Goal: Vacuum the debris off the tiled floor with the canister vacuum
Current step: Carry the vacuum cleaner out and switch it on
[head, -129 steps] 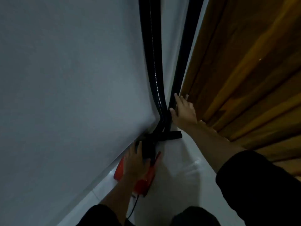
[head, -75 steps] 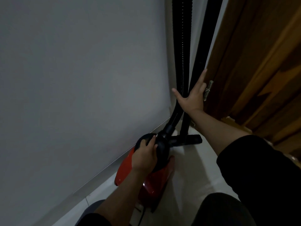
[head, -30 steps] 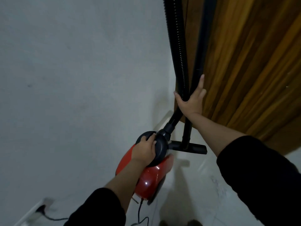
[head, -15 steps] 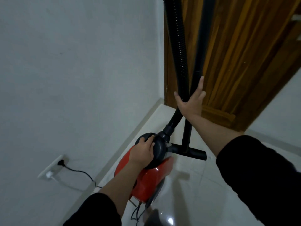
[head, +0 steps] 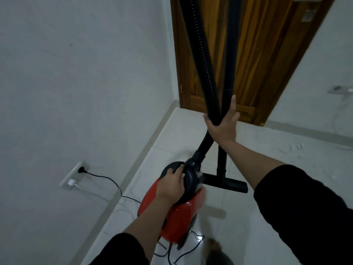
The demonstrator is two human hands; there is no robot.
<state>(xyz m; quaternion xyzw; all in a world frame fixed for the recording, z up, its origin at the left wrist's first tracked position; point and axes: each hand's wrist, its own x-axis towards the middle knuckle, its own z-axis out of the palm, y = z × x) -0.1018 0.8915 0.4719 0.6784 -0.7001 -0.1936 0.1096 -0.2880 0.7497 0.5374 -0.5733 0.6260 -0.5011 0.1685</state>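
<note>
Gripping the dark handle on top of the red canister vacuum [head: 176,213], the left hand [head: 172,185] has its fingers curled over the front edge, holding the body tilted nose-up above the tiled floor [head: 267,169]. Right hand [head: 222,124] is wrapped loosely round the ribbed black hose [head: 200,54] and the rigid wand [head: 230,54] where the two cross, thumb on the hose side, index finger stretched up along the wand. Both run up out of frame. Hose drops into the round dark collar at the canister's front. Wand ends in the flat black floor nozzle [head: 227,182], just beyond the canister; can't tell if it's touching the tiles. Power cord [head: 107,180] runs from the wall socket [head: 81,170], left, across the floor under the canister. Wooden door [head: 267,54] stands behind the hose. Small white specks on the tiles at far right [head: 296,147].
</note>
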